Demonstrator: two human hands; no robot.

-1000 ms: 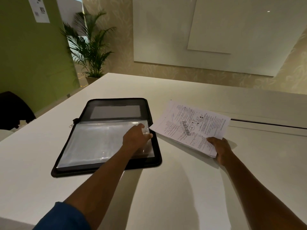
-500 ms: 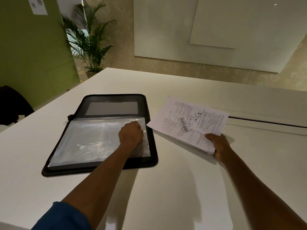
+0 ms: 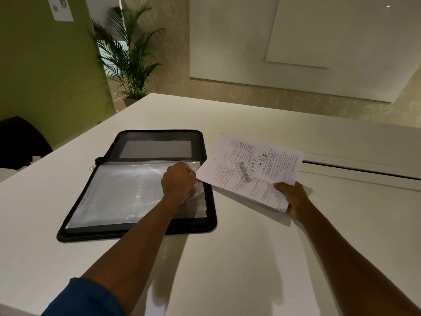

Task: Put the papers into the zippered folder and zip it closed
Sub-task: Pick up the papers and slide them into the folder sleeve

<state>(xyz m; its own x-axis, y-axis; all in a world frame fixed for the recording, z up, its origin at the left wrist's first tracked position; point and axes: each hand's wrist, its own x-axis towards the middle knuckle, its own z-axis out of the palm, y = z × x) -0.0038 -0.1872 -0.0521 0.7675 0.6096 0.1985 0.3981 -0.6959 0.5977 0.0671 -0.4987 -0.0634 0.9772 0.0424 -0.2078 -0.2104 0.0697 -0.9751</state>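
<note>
Left hand (image 3: 178,181) has shifted from flat on the clear sleeve (image 3: 136,192) to a fist pinching its right edge, opening it. Right hand (image 3: 293,197) still grips the papers (image 3: 248,167), just beside the open zippered folder (image 3: 145,185) on the tabletop (image 3: 250,258); insertion likely next.

Folder (image 3: 145,185) lies open flat on the table (image 3: 227,258), zipper pull (image 3: 92,167) at its left edge. Left hand (image 3: 178,181) is fisted on the clear sleeve (image 3: 127,192) near the folder's right edge. Right hand (image 3: 291,197) pinches the papers (image 3: 250,169) just right of the folder, their left corner over its edge.
</note>
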